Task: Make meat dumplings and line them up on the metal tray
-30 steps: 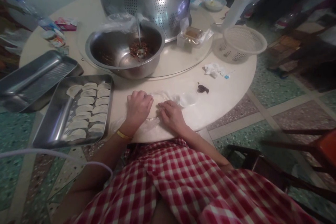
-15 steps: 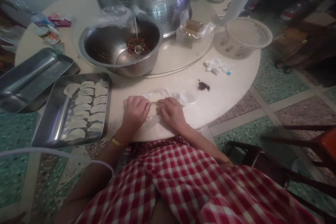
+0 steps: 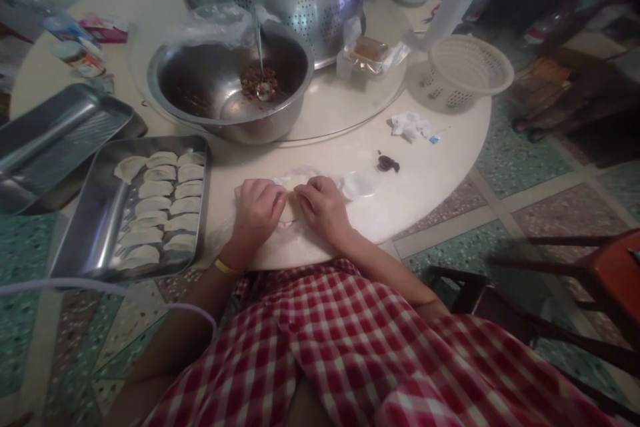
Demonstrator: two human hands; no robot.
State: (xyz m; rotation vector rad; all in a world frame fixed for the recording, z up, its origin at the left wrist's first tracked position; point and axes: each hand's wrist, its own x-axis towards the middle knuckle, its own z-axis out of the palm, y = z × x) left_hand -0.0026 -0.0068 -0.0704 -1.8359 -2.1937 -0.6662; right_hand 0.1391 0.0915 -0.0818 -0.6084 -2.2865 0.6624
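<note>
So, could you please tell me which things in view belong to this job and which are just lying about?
Likely in use:
dough piece being worked
tray of folded dumplings
bowl with filling and spoon

Apparently just lying about:
pink packet
crumpled white scrap
dark scrap

At the near edge of the table (image 3: 425, 187), dumplings (image 3: 151, 205) lie in a tray (image 3: 93, 233) left of the dough (image 3: 290, 207); a bowl (image 3: 250, 131) stands behind, a basket (image 3: 450, 92) toward the right edge.
</note>
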